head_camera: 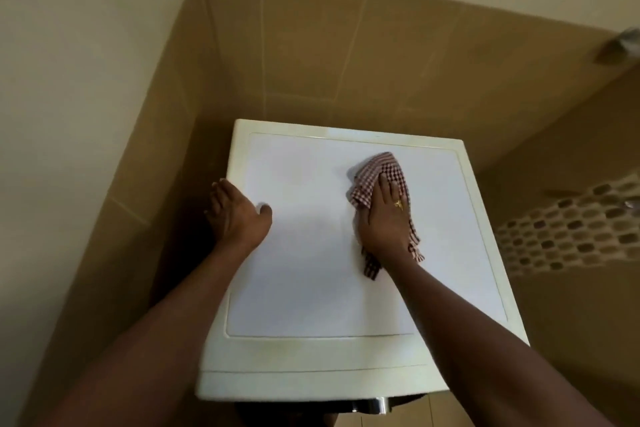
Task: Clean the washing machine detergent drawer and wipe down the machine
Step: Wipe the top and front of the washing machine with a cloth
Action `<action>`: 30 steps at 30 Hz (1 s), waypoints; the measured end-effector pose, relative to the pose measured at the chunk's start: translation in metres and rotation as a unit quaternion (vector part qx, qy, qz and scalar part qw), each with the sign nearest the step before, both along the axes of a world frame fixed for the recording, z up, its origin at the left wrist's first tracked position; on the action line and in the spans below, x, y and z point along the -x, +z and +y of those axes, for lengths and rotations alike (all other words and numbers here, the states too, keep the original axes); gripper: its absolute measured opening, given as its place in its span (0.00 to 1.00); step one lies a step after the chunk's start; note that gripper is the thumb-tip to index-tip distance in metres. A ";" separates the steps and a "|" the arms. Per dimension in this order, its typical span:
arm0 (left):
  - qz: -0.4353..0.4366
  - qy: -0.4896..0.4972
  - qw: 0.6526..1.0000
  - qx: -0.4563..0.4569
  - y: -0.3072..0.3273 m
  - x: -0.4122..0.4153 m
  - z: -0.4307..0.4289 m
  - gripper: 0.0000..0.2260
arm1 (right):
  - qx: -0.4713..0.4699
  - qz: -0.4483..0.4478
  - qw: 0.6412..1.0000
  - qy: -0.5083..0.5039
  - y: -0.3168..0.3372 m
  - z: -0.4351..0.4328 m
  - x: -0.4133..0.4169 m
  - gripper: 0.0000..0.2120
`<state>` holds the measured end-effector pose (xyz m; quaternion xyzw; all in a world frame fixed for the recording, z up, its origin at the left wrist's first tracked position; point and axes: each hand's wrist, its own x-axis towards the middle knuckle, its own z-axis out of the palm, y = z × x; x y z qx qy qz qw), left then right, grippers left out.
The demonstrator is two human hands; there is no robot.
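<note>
Top of the washing machine (301,253), seen from above, standing in a tiled corner. The right hand (384,218) lies flat, fingers extended, pressing a red-and-white checked cloth (381,170) against the white lid, right of centre. The left hand (235,215) rests spread wide on the lid's left edge, holding nothing. The detergent drawer is probably below the front rim, out of view.

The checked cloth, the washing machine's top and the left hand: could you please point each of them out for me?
checked cloth (382,166): head view, on the bunched part beyond the right hand's fingers.
washing machine's top (311,288): head view, on the bare white panel between the arms.
left hand (239,215): head view, on the back of the hand.
</note>
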<state>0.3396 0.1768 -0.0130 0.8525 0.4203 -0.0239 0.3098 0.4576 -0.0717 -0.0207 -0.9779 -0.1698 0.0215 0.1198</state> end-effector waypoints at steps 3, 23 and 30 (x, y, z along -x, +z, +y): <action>0.053 0.042 0.997 0.038 -0.014 -0.021 0.010 0.53 | 0.013 0.005 0.999 -0.034 0.002 0.036 -0.029 0.33; 0.177 0.002 0.982 0.061 -0.035 -0.034 0.032 0.67 | 0.004 0.011 0.956 0.293 0.008 0.255 -0.051 0.31; 0.166 0.000 0.982 0.088 -0.017 -0.030 0.024 0.64 | -0.011 -0.002 0.935 0.355 0.002 0.160 -0.066 0.29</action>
